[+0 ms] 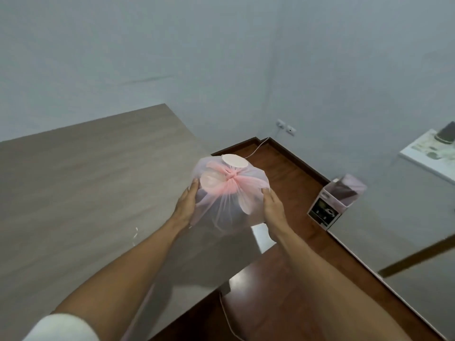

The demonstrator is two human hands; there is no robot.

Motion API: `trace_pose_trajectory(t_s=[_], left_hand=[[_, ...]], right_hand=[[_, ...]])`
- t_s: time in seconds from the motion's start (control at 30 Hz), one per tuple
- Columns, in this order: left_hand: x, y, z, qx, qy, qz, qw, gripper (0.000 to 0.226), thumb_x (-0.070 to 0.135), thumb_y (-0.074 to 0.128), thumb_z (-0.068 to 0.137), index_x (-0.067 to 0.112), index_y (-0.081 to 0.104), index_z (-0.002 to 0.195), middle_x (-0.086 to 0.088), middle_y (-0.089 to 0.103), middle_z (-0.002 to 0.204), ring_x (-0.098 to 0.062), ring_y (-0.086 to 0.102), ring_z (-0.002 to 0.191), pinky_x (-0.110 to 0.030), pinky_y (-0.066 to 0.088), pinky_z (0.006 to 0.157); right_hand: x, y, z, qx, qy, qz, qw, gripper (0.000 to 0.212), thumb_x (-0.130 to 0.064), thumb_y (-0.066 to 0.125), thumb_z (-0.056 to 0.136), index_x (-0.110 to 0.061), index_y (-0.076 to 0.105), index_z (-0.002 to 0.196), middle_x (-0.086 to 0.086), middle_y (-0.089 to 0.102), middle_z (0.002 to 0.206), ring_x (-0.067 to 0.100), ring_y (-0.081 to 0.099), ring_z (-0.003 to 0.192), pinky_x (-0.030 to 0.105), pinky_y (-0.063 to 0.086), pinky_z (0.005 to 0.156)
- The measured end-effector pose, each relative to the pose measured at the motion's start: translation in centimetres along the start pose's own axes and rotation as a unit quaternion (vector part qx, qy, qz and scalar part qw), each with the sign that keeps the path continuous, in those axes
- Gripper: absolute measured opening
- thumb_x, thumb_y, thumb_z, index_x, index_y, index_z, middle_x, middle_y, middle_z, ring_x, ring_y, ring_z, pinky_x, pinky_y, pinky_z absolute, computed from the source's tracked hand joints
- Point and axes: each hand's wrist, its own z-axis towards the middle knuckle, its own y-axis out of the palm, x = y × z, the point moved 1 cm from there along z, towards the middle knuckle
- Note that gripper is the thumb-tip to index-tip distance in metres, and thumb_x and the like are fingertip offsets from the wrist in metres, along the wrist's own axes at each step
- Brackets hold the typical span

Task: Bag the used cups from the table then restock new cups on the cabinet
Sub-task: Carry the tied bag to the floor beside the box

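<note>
Knotted pink bag (230,193) of cups, left hand (186,203) and right hand (272,207) grip flat-fingered against its sides; box (330,207) label unreadable

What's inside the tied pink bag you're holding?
Through the thin pink bag, knotted shut, pale round cups press against the plastic. Both hands and the gathered folds hide the rest, so a count is impossible.

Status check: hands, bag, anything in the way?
Left hand and right hand cup the bag from both sides. Bag knotted shut, cups inside, held up at the table edge. Lined box on floor to the right.
</note>
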Motion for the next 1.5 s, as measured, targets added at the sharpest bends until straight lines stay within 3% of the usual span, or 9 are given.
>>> trace_pose_trajectory(t_s=[0.13, 0.37, 0.57, 0.83, 0.9, 1.1, 1.17, 1.27, 1.5], left_hand=[[0.4, 11.5, 1.2, -0.066, -0.011, 0.009, 0.998, 0.07, 0.086, 0.043, 0.083, 0.04, 0.064, 0.131, 0.004, 0.068, 0.128, -0.024, 0.064, 0.117, -0.048, 0.054, 0.101], [0.8, 29.1, 3.0, -0.171, -0.023, 0.071, 0.982, 0.064, 0.087, 0.039, 0.084, 0.046, 0.064, 0.128, 0.002, 0.07, 0.122, -0.025, 0.068, 0.109, -0.053, 0.059, 0.091], [0.1, 38.7, 8.0, -0.217, -0.022, 0.092, 0.972, 0.073, 0.094, 0.046, 0.074, 0.047, 0.068, 0.124, 0.005, 0.071, 0.126, -0.025, 0.067, 0.117, -0.052, 0.054, 0.1], [0.5, 52.2, 17.8, -0.241, -0.019, 0.083, 0.967, 0.08, 0.092, 0.049, 0.074, 0.036, 0.069, 0.127, 0.002, 0.068, 0.132, -0.022, 0.064, 0.12, -0.051, 0.05, 0.107], [1.2, 55.5, 21.2, -0.242, -0.026, 0.09, 0.966, 0.09, 0.096, 0.049, 0.068, 0.034, 0.068, 0.131, -0.001, 0.065, 0.136, -0.025, 0.061, 0.123, -0.052, 0.048, 0.108], [4.9, 63.3, 30.2, -0.254, -0.033, 0.092, 0.962, 0.09, 0.096, 0.049, 0.068, 0.033, 0.068, 0.13, -0.001, 0.067, 0.132, -0.025, 0.063, 0.119, -0.052, 0.05, 0.106], [5.6, 65.4, 33.8, -0.246, -0.045, 0.093, 0.964, 0.099, 0.1, 0.051, 0.059, 0.032, 0.069, 0.129, 0.0, 0.068, 0.131, -0.025, 0.065, 0.118, -0.051, 0.051, 0.105], [6.4, 67.5, 38.1, -0.245, -0.059, 0.09, 0.964, 0.091, 0.098, 0.053, 0.062, 0.035, 0.072, 0.124, 0.001, 0.07, 0.127, -0.025, 0.067, 0.115, -0.052, 0.053, 0.102], [7.5, 70.7, 46.1, -0.214, -0.074, 0.083, 0.97, 0.095, 0.098, 0.055, 0.06, 0.031, 0.071, 0.125, 0.001, 0.07, 0.127, -0.025, 0.067, 0.115, -0.051, 0.052, 0.103]], right_hand=[[0.1, -10.8, 3.4, 0.046, -0.021, -0.031, 0.998, 0.05, -0.051, 0.038, 0.105, -0.026, 0.05, 0.147, -0.001, 0.055, 0.138, 0.013, 0.05, 0.117, 0.027, 0.039, 0.099], [2.0, -26.3, 8.0, 0.164, 0.003, -0.022, 0.986, 0.049, -0.044, 0.041, 0.106, -0.018, 0.054, 0.145, 0.006, 0.054, 0.147, 0.025, 0.049, 0.135, 0.028, 0.036, 0.104], [3.0, -33.9, 11.4, 0.228, 0.006, -0.004, 0.974, 0.043, -0.035, 0.044, 0.107, -0.015, 0.058, 0.142, 0.008, 0.06, 0.14, 0.009, 0.049, 0.114, 0.01, 0.033, 0.082], [2.7, -41.1, 21.9, 0.278, 0.038, 0.028, 0.959, 0.047, -0.046, 0.047, 0.103, -0.025, 0.056, 0.144, 0.003, 0.059, 0.143, 0.023, 0.055, 0.129, 0.037, 0.043, 0.111], [2.0, -42.8, 25.8, 0.276, 0.051, 0.035, 0.959, 0.047, -0.049, 0.047, 0.101, -0.028, 0.056, 0.143, 0.002, 0.06, 0.141, 0.024, 0.056, 0.128, 0.042, 0.045, 0.11], [-0.8, -46.6, 36.6, 0.28, 0.057, 0.056, 0.957, 0.047, -0.052, 0.045, 0.101, -0.031, 0.055, 0.142, -0.001, 0.061, 0.139, 0.021, 0.058, 0.124, 0.034, 0.046, 0.099], [-1.4, -47.4, 40.3, 0.282, 0.059, 0.058, 0.956, 0.049, -0.055, 0.045, 0.099, -0.031, 0.054, 0.141, -0.001, 0.061, 0.138, 0.021, 0.058, 0.123, 0.037, 0.047, 0.102], [-2.2, -48.0, 45.0, 0.282, 0.06, 0.056, 0.956, 0.056, -0.06, 0.044, 0.096, -0.03, 0.054, 0.141, 0.0, 0.061, 0.139, 0.022, 0.057, 0.125, 0.045, 0.046, 0.109], [-2.7, -48.6, 54.6, 0.268, 0.071, 0.045, 0.96, 0.055, -0.058, 0.039, 0.1, -0.027, 0.051, 0.144, 0.002, 0.058, 0.143, 0.027, 0.053, 0.129, 0.048, 0.043, 0.111]])
